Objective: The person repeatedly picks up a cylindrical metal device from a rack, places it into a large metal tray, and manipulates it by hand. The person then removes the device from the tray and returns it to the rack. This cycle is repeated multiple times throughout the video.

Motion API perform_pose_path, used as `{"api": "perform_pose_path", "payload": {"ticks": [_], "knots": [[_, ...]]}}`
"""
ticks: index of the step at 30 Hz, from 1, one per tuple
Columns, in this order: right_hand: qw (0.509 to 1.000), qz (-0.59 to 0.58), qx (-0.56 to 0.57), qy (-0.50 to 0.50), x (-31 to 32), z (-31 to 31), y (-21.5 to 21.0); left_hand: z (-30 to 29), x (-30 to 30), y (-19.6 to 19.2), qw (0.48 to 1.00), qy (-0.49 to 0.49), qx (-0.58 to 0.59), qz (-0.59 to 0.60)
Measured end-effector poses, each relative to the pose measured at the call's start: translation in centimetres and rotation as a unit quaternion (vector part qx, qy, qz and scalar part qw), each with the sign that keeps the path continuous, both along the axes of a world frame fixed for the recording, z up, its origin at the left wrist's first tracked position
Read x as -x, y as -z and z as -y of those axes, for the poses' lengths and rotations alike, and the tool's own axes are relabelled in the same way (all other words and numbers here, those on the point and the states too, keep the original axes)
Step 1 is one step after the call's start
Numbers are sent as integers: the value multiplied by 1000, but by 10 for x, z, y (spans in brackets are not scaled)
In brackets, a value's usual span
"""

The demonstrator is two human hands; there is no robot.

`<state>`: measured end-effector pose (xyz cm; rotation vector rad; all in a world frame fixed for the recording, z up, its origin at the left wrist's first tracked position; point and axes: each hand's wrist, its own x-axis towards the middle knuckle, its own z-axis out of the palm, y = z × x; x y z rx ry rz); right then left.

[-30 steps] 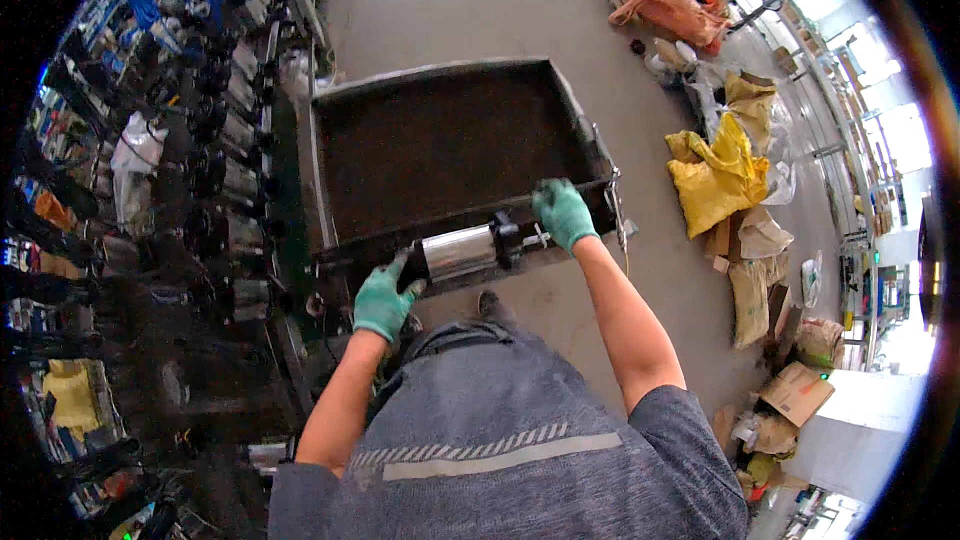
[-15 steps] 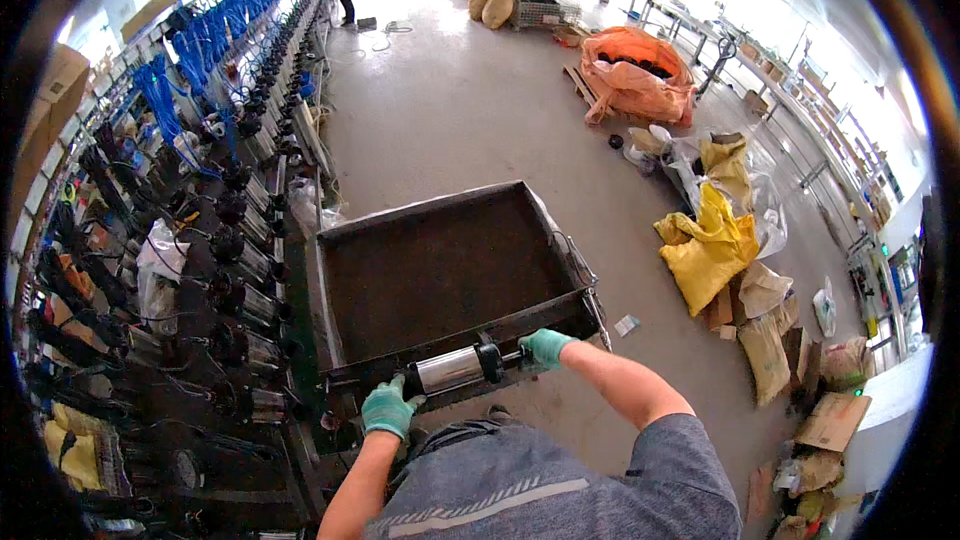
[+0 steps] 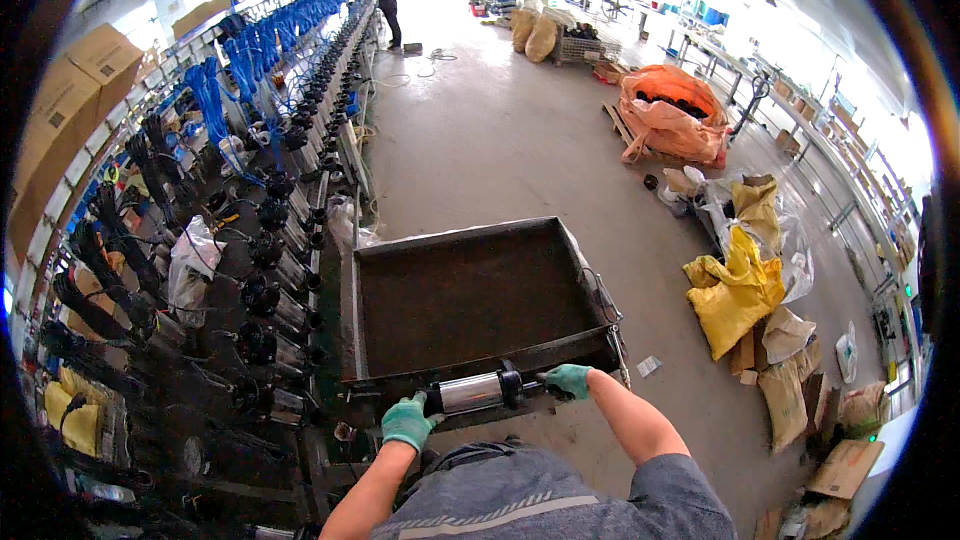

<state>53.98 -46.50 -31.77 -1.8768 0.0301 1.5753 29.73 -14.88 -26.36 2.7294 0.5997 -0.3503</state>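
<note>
Dark tray cart [image 3: 470, 295]; silver cylinder [image 3: 470, 393] at its near edge, likely heavy, stiff, slick-sided; best held by both ends; left hand [image 3: 406, 424] grasping black left end [image 3: 433, 401], right hand [image 3: 568, 381] apparently gripping thin right-end shaft [image 3: 534, 387]

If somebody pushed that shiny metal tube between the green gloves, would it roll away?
The tube might roll, since its side looks round, though the wider black collar could make it swerve. It's probably stiff, being metal, and its smooth shine suggests it may feel slippery.
</note>
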Motion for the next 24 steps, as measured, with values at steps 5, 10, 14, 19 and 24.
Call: {"api": "perform_pose_path", "payload": {"ticks": [5,10,14,19,24], "knots": [[956,-39,-272,101,8,22,37,1,0,0,1000,-3,-3,-3],[937,-222,-225,146,-7,20,35,3,0,-2,1000,-7,-1,-3],[947,-158,-267,82,1,7,-21,1,4,-11,999,-18,7,-29],[948,154,-48,-274,-4,-4,12,4,3,-1,1000,-12,6,1],[850,341,-16,-400,-9,-4,46,4,2,-4,1000,-17,13,-1]]}}
